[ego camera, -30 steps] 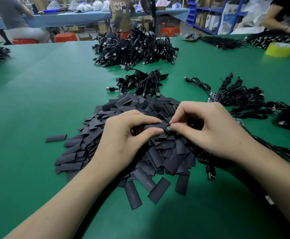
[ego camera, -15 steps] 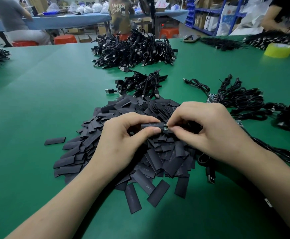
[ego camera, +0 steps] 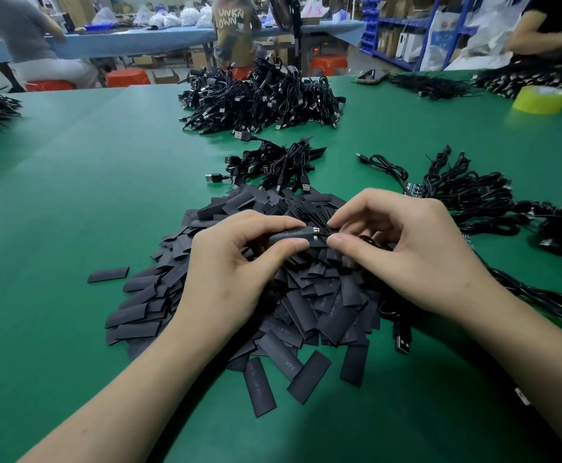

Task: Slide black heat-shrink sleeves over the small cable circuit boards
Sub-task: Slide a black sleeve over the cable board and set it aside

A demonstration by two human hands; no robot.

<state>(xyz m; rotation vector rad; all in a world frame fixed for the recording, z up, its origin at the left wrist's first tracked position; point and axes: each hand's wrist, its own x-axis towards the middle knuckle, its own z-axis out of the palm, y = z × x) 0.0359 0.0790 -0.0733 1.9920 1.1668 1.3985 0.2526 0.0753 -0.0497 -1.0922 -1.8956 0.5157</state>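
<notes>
Above green table (ego camera: pixel 72 195), left hand (ego camera: pixel 226 279) pinches sleeve (ego camera: pixel 289 233), right hand (ego camera: pixel 406 259) pinches board (ego camera: pixel 315 230) at its end.

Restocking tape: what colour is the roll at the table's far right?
Yellow-green tape roll, head view.

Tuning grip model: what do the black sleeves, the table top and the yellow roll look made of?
Sleeves: thin matte black plastic, likely heat-shrink tubing; lie flattened, faint print.
Table top: green mat, perhaps rubber or vinyl; smooth, soft sheen.
Roll: translucent yellowish tape, probably plastic film; glossy.
</notes>
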